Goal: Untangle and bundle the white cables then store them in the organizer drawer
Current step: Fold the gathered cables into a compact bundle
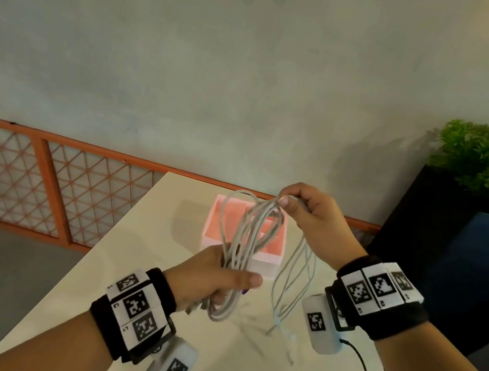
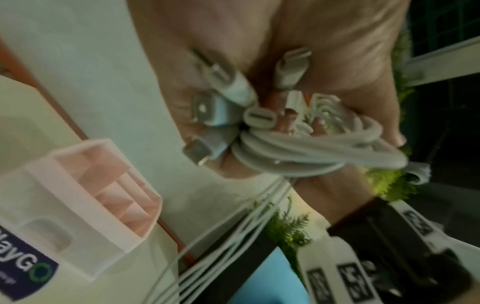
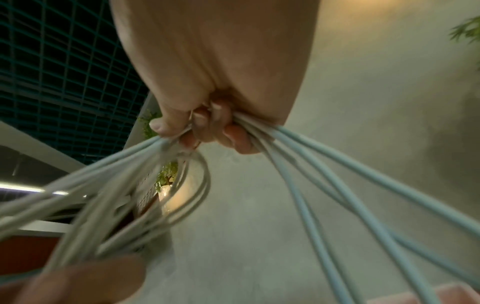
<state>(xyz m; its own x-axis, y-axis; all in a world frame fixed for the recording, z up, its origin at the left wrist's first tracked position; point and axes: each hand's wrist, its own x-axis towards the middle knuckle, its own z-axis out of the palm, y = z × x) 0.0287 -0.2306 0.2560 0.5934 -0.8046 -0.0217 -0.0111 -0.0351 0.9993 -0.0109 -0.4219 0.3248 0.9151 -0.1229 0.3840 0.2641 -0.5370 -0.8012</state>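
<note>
Two hands up over the white table [image 1: 133, 251], both holding the same bunch of white cables [image 1: 247, 238]. Left hand [image 1: 213, 278] sits lower, nearer the table's near edge, fingers and thumb curled round the lower end of the looped coil; thumb lies flat across the strands. The left wrist view shows the coil [image 2: 311, 148] packed in the palm with five connector ends [image 2: 257, 118] poking out of the fist, all white or grey plugs. Right hand [image 1: 307, 209] is higher and further toward the far edge, pinching the top of the loops between thumb and fingertips [image 3: 158, 125]. In the right wrist view the strands fan out on both sides of the pinch: one group runs down to the left hand, about four loose strands [image 3: 363, 205] hang on the other side. The hanging tails [image 1: 289, 291] drop toward the table, ends blurred; can't tell if they touch it. Cable count unclear, strands overlap. One pink organizer drawer [image 1: 218, 216] stands on the table near its far edge, behind the cables, open top, dividers inside.
</note>
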